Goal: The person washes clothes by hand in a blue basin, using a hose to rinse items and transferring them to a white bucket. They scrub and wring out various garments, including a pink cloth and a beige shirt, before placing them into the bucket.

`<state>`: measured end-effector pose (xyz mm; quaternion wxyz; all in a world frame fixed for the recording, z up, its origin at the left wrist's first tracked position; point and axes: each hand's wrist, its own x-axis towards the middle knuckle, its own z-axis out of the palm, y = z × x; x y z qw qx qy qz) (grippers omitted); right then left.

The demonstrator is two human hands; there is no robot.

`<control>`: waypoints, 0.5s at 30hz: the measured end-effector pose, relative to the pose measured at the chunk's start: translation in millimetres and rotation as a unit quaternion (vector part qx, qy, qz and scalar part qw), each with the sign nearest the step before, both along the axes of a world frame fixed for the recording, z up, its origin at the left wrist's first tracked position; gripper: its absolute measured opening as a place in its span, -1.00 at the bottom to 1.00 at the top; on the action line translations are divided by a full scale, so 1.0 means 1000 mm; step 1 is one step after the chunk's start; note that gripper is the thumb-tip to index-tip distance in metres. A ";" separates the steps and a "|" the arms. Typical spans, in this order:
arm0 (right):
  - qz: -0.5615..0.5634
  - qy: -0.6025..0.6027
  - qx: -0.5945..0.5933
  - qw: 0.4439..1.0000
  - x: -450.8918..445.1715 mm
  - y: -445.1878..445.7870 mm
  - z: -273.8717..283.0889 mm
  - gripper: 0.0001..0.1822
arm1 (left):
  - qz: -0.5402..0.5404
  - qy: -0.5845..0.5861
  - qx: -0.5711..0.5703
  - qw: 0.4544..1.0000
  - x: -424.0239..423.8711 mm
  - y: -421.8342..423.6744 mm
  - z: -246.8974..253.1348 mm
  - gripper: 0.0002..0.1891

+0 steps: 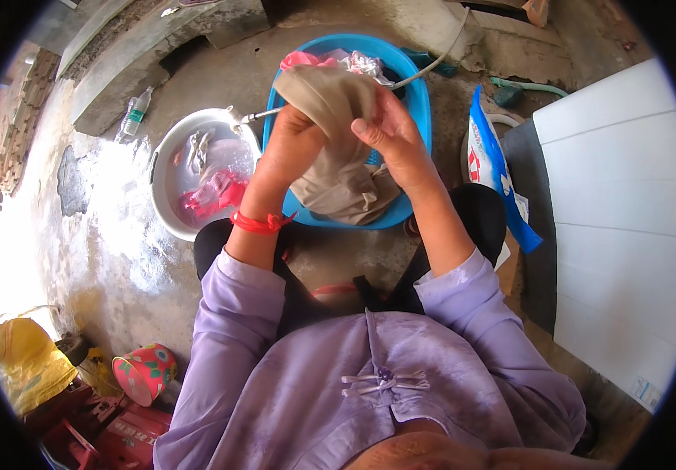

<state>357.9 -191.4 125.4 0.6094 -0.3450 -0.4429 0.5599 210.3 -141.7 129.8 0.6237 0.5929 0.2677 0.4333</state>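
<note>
Over a blue plastic tub (424,126) I hold up a khaki cloth garment (349,147). My left hand (294,141) grips its edge, the fingers partly hidden by the cloth. At the other side, my right hand (393,132) has the fabric between the fingers and palm, its thumb apart and pointing inward. The garment's lower part lies bunched in the near end of the tub. Pink cloth (308,59) and white patterned cloth (364,63) rest at the tub's far end. To the left, a white round basin (164,205) holds cloudy water with red-pink cloth (217,191) and pale cloth in it.
A hose (432,64) with a metal end crosses the tub towards the basin's rim. Plastic bottles (135,114) lie at the left. A blue and white bag (490,158) stands beside a large white appliance (614,205) on the right. A flowered bin (145,373) lies at lower left.
</note>
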 end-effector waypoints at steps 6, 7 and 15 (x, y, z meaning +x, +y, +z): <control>-0.057 0.070 -0.039 0.995 0.002 0.002 -0.001 -0.60 | 0.007 0.112 0.146 0.983 0.004 -0.006 0.000 -0.71; -0.066 0.087 -0.029 0.994 0.001 0.002 -0.003 -0.62 | -0.006 0.112 0.102 0.988 0.000 -0.005 0.001 -0.73; -0.069 0.139 -0.017 0.988 0.001 0.002 -0.001 -0.63 | -0.049 -0.049 -0.056 0.996 0.000 -0.010 0.022 -0.74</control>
